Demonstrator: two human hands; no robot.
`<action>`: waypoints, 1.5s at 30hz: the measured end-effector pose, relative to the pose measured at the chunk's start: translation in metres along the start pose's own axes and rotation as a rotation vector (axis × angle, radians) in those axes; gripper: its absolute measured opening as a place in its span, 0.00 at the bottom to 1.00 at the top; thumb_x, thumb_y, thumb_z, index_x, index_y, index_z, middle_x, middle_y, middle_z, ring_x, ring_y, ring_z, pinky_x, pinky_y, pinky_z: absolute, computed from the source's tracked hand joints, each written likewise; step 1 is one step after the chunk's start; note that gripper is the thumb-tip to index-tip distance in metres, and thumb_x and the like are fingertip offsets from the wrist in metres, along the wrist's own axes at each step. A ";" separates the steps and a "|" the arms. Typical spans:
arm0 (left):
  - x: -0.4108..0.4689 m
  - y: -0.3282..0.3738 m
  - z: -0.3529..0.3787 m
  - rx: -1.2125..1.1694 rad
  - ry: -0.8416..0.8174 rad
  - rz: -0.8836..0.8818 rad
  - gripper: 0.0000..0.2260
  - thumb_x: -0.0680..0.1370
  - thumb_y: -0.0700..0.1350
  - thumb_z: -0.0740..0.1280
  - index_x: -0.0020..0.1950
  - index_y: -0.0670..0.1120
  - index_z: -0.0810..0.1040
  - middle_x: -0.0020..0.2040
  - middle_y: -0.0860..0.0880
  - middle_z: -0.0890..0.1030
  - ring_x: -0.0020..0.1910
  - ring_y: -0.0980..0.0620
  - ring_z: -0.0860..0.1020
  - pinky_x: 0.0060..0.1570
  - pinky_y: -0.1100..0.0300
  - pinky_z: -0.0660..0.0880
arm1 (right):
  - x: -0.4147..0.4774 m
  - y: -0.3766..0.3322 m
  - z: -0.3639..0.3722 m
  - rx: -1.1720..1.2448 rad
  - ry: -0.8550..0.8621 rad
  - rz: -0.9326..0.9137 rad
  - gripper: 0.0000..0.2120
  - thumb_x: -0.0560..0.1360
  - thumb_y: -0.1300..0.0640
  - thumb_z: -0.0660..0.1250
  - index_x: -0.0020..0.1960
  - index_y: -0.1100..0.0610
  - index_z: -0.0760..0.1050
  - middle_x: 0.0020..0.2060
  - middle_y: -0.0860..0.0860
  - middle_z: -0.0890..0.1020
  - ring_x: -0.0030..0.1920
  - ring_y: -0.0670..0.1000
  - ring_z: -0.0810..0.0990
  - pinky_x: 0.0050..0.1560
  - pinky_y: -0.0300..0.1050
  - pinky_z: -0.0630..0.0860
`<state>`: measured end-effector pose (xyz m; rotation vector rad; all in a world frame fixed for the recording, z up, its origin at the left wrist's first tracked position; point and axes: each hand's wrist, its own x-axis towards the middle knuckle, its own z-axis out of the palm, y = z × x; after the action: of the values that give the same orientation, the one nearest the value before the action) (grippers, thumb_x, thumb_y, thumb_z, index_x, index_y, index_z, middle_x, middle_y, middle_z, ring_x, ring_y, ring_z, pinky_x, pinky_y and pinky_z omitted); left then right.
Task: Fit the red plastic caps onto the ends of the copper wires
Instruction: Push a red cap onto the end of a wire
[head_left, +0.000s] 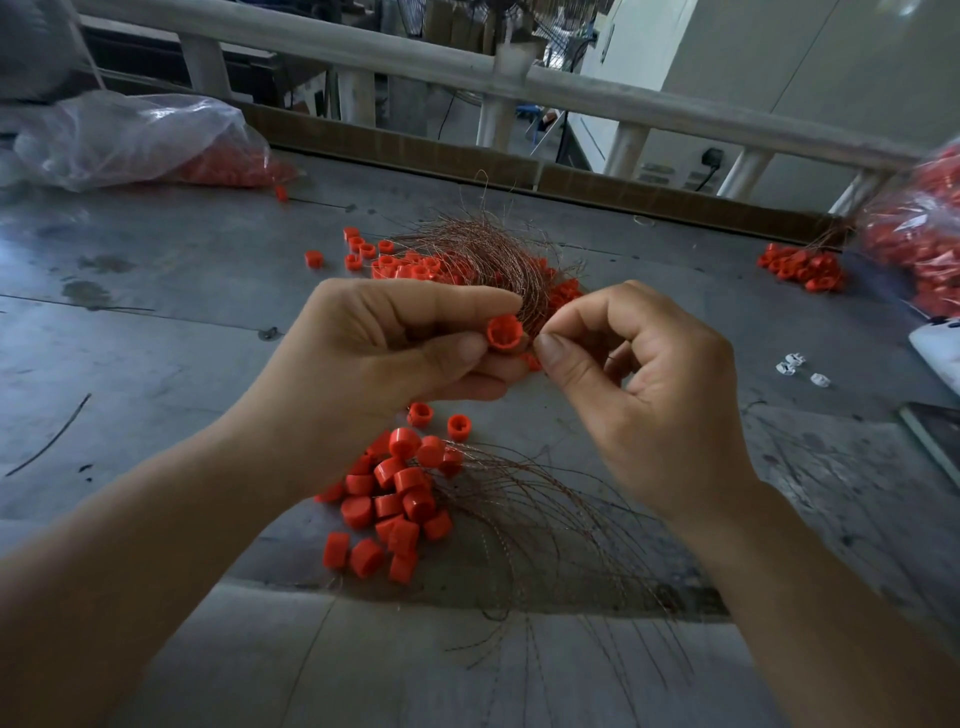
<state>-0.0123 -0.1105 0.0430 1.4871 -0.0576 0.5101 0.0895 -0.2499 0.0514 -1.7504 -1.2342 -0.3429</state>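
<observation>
Red cap (503, 332) is pinched in your left hand (384, 353), your right hand (639, 384) seemingly pinches a copper wire (531, 318); insert its end next.

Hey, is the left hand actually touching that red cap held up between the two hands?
Touching. The head view shows the left hand pinching the red cap between thumb and forefinger, with no gap on either side.

Left hand (395, 343): I see its thumb and forefinger pinching a red cap (504, 332), open end toward me.
Right hand (639, 374): thumb and forefinger pinch a copper wire (527, 312) just beside it, the other fingers curled.
Forearms (156, 519): both bare and raised, converging mid-frame.
</observation>
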 end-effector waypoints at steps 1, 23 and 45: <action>0.000 0.001 0.000 0.002 -0.005 -0.001 0.14 0.67 0.38 0.68 0.51 0.48 0.80 0.42 0.49 0.85 0.42 0.52 0.83 0.41 0.64 0.79 | 0.000 0.000 0.000 -0.001 -0.001 0.001 0.03 0.71 0.60 0.67 0.38 0.54 0.75 0.34 0.44 0.77 0.34 0.41 0.72 0.34 0.28 0.66; 0.001 0.005 0.001 -0.079 0.033 -0.056 0.14 0.65 0.37 0.65 0.48 0.46 0.81 0.37 0.48 0.84 0.37 0.54 0.83 0.36 0.66 0.78 | 0.001 -0.004 -0.003 0.053 -0.058 0.017 0.07 0.70 0.63 0.66 0.41 0.51 0.76 0.36 0.44 0.78 0.36 0.46 0.75 0.33 0.31 0.69; 0.003 0.008 -0.003 -0.349 0.031 -0.116 0.09 0.62 0.39 0.68 0.40 0.43 0.84 0.37 0.46 0.84 0.38 0.53 0.83 0.37 0.66 0.78 | 0.015 0.008 -0.022 0.388 -0.253 0.424 0.13 0.63 0.44 0.66 0.35 0.53 0.79 0.19 0.49 0.76 0.17 0.42 0.67 0.18 0.30 0.61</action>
<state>-0.0136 -0.1070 0.0512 1.1341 -0.0335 0.4058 0.1093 -0.2588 0.0685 -1.6864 -0.9825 0.3542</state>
